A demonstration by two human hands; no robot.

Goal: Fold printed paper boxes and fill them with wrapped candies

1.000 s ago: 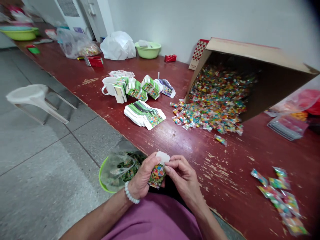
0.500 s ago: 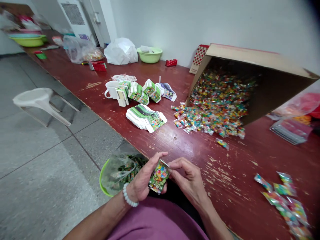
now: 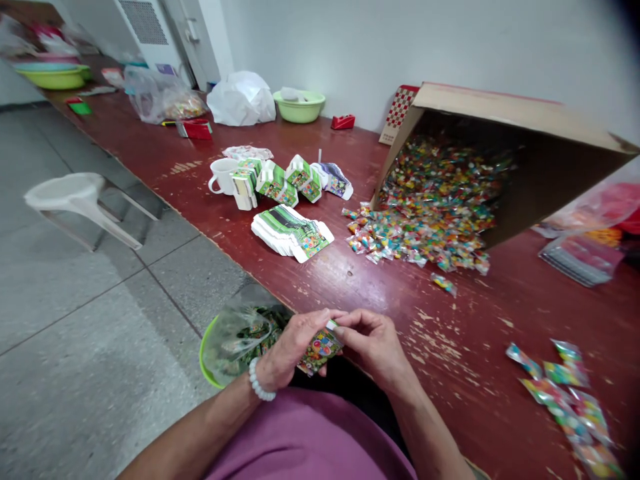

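A small green printed candy box (image 3: pixel 321 348) is held over my lap at the table's front edge. My left hand (image 3: pixel 295 347) wraps round it from the left, its fingers lying across the top. The fingertips of my right hand (image 3: pixel 373 343) pinch the box's upper right end, where a white flap shows. Below and left of my left hand stands a green basin (image 3: pixel 206 360), lined with a clear bag of similar dark green boxes (image 3: pixel 257 333). Flat unfolded green boxes (image 3: pixel 290 230) lie fanned on the table ahead.
At the right, a tipped cardboard box (image 3: pixel 500 107) spills wrapped candies (image 3: pixel 415 230) onto the red table (image 3: pixel 380 293). Several candy packets (image 3: pixel 567 393) lie at the near right. A white mug (image 3: pixel 223 177) stands beside bundled boxes (image 3: pixel 275 183). A white stool (image 3: pixel 75 190) is at the left.
My left fingers have come down over the top of the box and now meet the right fingertips. The box's top flap has folded inward, and the box is more covered.
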